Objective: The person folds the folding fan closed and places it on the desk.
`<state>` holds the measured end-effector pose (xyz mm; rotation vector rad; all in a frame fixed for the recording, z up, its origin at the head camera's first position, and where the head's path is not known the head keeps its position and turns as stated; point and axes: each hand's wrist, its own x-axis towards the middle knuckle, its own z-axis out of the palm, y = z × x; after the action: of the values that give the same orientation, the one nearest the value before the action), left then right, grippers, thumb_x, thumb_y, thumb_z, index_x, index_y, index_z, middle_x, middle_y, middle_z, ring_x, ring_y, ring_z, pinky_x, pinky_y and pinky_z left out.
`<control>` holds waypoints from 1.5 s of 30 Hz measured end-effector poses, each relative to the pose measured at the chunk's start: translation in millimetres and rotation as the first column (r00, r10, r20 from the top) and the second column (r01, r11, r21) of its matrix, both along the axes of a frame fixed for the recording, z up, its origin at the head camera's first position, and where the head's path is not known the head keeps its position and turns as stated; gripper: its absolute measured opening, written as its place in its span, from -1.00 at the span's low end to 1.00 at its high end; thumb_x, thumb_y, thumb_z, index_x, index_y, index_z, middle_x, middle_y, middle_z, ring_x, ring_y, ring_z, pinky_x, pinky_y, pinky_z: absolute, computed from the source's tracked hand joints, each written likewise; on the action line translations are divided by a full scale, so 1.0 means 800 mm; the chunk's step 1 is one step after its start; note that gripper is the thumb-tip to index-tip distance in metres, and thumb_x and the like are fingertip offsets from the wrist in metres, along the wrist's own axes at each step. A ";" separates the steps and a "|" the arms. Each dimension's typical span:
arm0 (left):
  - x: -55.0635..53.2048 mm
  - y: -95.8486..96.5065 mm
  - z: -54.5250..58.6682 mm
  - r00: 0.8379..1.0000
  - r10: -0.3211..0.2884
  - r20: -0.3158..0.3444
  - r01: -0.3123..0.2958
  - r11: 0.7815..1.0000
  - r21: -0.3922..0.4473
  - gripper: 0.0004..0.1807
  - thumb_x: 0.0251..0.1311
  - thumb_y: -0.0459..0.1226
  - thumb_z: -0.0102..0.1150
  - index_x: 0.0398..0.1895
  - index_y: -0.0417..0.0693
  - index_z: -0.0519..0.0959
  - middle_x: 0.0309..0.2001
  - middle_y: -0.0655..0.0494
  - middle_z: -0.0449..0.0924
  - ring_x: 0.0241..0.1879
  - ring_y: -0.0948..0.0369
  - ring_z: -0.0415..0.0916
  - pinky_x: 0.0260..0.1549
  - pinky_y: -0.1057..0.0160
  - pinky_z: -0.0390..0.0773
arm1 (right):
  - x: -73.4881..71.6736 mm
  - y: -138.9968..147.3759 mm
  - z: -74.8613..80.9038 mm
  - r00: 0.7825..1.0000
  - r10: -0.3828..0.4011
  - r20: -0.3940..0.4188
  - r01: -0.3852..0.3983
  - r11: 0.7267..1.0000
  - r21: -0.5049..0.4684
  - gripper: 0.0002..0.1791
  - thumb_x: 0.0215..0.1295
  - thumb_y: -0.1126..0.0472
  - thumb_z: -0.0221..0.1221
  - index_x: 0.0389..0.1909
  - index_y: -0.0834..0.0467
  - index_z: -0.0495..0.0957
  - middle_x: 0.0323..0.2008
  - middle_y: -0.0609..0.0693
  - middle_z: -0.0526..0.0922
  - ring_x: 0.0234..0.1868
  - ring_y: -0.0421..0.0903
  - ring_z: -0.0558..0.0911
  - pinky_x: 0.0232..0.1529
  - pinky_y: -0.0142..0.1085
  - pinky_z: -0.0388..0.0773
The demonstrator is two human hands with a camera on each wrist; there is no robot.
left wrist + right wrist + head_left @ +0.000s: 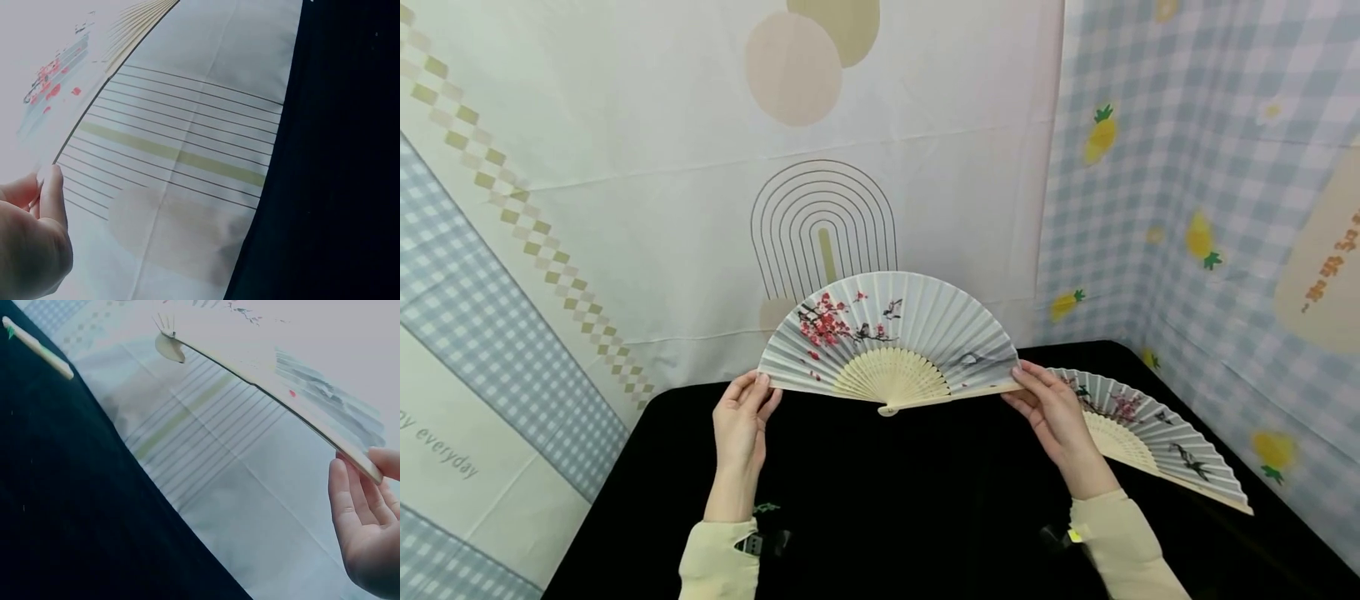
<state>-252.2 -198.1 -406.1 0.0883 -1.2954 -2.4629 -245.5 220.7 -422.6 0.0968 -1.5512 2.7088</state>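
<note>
A spread folding fan (925,317) with pale folds, red blossoms, small birds and light wooden ribs is held up above the black table, its pivot at the bottom middle. My left hand (741,417) pinches its left end between thumb and fingers; in the left wrist view that hand (34,231) grips the fan's edge. At the right end, my right hand (1052,408) pinches the outer rib. The right wrist view shows the thumb and fingers of this hand (369,519) on either side of the rib (312,425).
A second spread fan (1150,417) with flowers and a dark bird lies at the table's right, partly behind my right hand. The black table (910,500) meets patterned cloth walls (662,250) behind. A slim pale stick (40,350) with green marks lies on the black surface.
</note>
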 end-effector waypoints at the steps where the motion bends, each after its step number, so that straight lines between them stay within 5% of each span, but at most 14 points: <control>1: 0.000 0.000 0.001 1.000 0.003 -0.001 -0.003 1.000 0.007 -0.91 0.35 -0.48 0.19 -0.18 -0.17 0.61 -0.25 0.03 0.68 -0.25 0.21 0.68 -0.18 0.33 0.71 | 0.000 -0.002 0.000 1.000 0.011 -0.002 -0.011 1.000 -0.018 -0.85 0.51 0.26 0.14 -0.01 0.03 0.61 -0.16 -0.06 0.68 -0.19 -0.20 0.70 -0.02 -0.34 0.67; 8: 0.000 0.006 0.006 1.000 -0.009 -0.027 0.010 0.999 0.052 -0.92 0.36 -0.44 0.20 -0.15 -0.18 0.60 -0.21 0.01 0.64 -0.23 0.20 0.68 -0.17 0.33 0.70 | -0.004 -0.023 -0.003 1.000 0.012 -0.022 -0.016 0.985 -0.171 -0.81 0.54 0.27 0.09 0.00 0.05 0.63 -0.21 -0.03 0.72 -0.14 -0.17 0.73 0.06 -0.30 0.65; 16: 0.006 0.015 0.012 0.998 -0.026 -0.058 0.030 0.997 0.074 -0.93 0.35 -0.43 0.21 -0.15 -0.17 0.61 -0.20 0.01 0.64 -0.23 0.21 0.69 -0.19 0.34 0.70 | -0.008 -0.073 -0.005 0.994 -0.084 -0.066 0.047 0.903 -0.428 -0.77 0.54 0.34 0.06 -0.31 0.18 0.65 -0.37 0.03 0.75 -0.28 -0.11 0.75 -0.08 -0.27 0.70; 23: 0.012 0.022 0.016 0.998 -0.032 -0.059 0.037 0.995 0.090 -0.93 0.36 -0.46 0.18 -0.18 -0.16 0.60 -0.21 0.01 0.63 -0.21 0.18 0.69 -0.19 0.33 0.71 | 0.002 -0.116 -0.010 0.990 0.009 -0.140 -0.047 0.962 -0.268 -0.78 0.57 0.33 0.01 -0.09 0.09 0.64 -0.14 -0.01 0.75 -0.08 -0.14 0.74 0.10 -0.23 0.64; 28: 0.011 0.027 0.016 0.996 -0.051 -0.071 0.057 0.995 0.085 -0.93 0.36 -0.46 0.18 -0.18 -0.17 0.60 -0.23 0.01 0.62 -0.23 0.19 0.68 -0.19 0.33 0.71 | 0.006 -0.134 -0.015 0.985 0.047 -0.169 -0.080 0.978 -0.194 -0.68 0.54 0.35 0.03 0.22 0.09 0.51 -0.02 0.00 0.72 0.01 -0.11 0.71 0.13 -0.22 0.62; 34: 0.012 0.028 0.011 0.994 -0.079 -0.080 0.083 0.996 0.037 -0.94 0.37 -0.44 0.18 -0.15 -0.18 0.59 -0.19 0.00 0.61 -0.18 0.18 0.67 -0.15 0.31 0.70 | 0.008 -0.143 -0.024 0.969 0.146 -0.201 -0.176 0.974 -0.141 -0.45 0.54 0.35 0.02 0.49 0.15 0.22 0.12 0.00 0.65 0.08 -0.11 0.68 0.16 -0.20 0.60; 40: 0.017 0.023 0.008 0.995 -0.065 -0.077 0.066 0.998 0.011 -0.93 0.37 -0.44 0.19 -0.15 -0.19 0.59 -0.18 0.00 0.60 -0.18 0.18 0.67 -0.16 0.31 0.71 | 0.012 -0.145 -0.026 0.943 0.268 -0.197 -0.292 0.951 -0.102 -0.39 0.53 0.36 0.03 0.52 0.18 0.10 0.14 0.03 0.58 0.07 -0.11 0.67 0.19 -0.19 0.58; 45: 0.013 0.020 0.015 0.992 -0.066 -0.104 0.070 0.997 0.034 -0.93 0.36 -0.45 0.20 -0.15 -0.20 0.60 -0.19 -0.01 0.61 -0.20 0.18 0.67 -0.18 0.32 0.71 | 0.007 -0.146 -0.019 0.932 0.289 -0.219 -0.310 0.948 -0.070 -0.36 0.55 0.31 0.03 0.54 0.20 0.04 0.12 0.07 0.59 0.07 -0.08 0.67 0.19 -0.19 0.59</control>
<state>-242.1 -181.8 -394.3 -0.0738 -1.2286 -2.5129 -239.6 104.0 -437.7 0.6431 -1.4379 2.8792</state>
